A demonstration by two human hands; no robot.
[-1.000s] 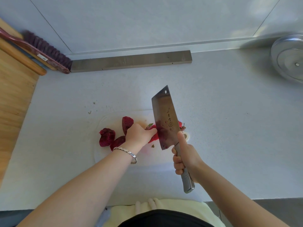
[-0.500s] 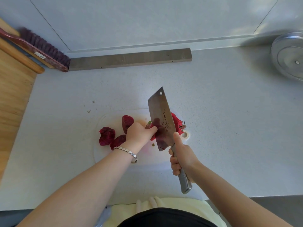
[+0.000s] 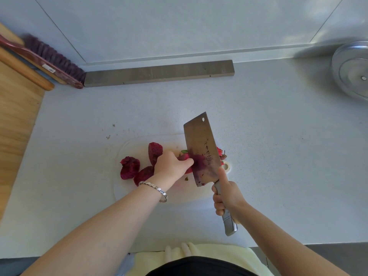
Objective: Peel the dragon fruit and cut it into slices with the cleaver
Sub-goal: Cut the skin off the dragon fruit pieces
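On a white cutting board lie three dark magenta pieces of peeled dragon fruit. My left hand grips a pink-skinned piece of dragon fruit in the board's middle; most of it is hidden under my fingers. My right hand holds the metal handle of the cleaver. The juice-stained blade stands tilted against the held piece, right beside my left fingertips. Red peel scraps show behind the blade.
A long grey bar lies along the wall at the back. A brush with dark bristles and a wooden board are at the left. A round metal lid sits at the far right. A pale cloth lies at the counter's near edge.
The cleaver has shifted slightly left and lower, closing against the piece under my left hand. My left hand has stayed in place.
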